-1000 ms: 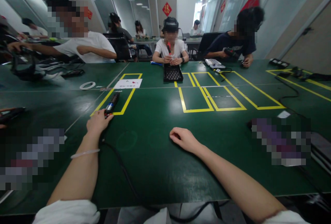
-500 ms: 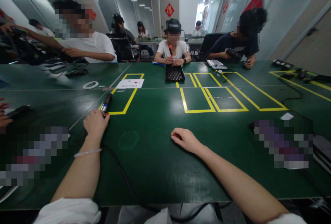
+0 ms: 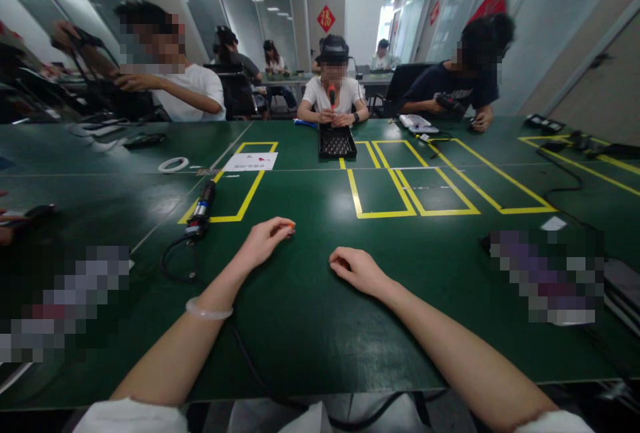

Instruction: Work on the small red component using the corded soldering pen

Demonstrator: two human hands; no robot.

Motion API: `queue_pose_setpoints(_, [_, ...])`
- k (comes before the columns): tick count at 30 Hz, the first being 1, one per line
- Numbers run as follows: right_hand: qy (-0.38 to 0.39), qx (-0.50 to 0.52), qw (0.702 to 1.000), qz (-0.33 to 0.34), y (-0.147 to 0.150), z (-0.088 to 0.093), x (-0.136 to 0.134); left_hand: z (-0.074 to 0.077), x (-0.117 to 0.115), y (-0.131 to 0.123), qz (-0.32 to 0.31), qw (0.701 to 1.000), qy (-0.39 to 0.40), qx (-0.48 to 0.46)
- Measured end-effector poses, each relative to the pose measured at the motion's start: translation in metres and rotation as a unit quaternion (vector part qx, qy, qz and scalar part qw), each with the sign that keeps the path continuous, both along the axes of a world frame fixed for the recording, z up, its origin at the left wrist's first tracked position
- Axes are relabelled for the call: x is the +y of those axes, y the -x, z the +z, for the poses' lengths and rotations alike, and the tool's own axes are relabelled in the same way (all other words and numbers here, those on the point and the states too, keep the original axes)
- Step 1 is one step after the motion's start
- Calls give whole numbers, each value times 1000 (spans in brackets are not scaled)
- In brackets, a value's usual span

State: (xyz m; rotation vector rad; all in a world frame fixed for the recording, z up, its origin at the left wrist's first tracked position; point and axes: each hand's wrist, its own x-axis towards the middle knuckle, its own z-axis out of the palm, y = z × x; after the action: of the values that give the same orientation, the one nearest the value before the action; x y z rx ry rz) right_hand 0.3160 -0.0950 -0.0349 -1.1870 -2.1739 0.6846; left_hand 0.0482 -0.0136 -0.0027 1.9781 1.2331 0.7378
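Observation:
My left hand (image 3: 264, 238) lies on the green table (image 3: 300, 313) in front of me, its fingertips pinched on a small orange thing (image 3: 291, 224). A pale bangle circles that wrist. Left of it, a black and silver corded electric screwdriver (image 3: 203, 203) rests on the table across a yellow tape line, untouched. My right hand (image 3: 356, 268) rests on the table a little to the right, fingers curled under, with nothing visible in it.
Yellow tape rectangles (image 3: 400, 186) mark the table. A black tray (image 3: 337, 144) sits before a person opposite; a white paper (image 3: 250, 162) and a white ring (image 3: 173, 164) lie to the left. The screwdriver's black cable (image 3: 250, 360) runs to the near edge. Several people sit around.
My left hand has let go of the screwdriver and moved right toward the middle, now pinching a small orange thing. The right hand has stayed put.

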Motion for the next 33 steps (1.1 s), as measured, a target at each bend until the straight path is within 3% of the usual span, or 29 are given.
queue_pose_setpoints(2, [13,20,1000,-1,0,-1,0,1,-18,-26,-68,997,32,-19])
queue_pose_setpoints(5, [22,48,999,7,0,-1,-1,4,-38,-47,-118,991,53,-20])
queue_pose_setpoints(13, [-17,40,999,28,3,-1,-2,7,-51,-55,-189,980,56,8])
queue_pose_setpoints(20, [-10,52,999,6,2,-6,1,10,-56,-59,-205,978,13,32])
queue_pose_setpoints(29, [3,82,997,0,2,-1,-1,8,-62,-59,-172,958,-143,179])
queue_pose_setpoints(33, [12,88,996,-5,1,0,-1,11,-65,-61,-163,954,-154,197])
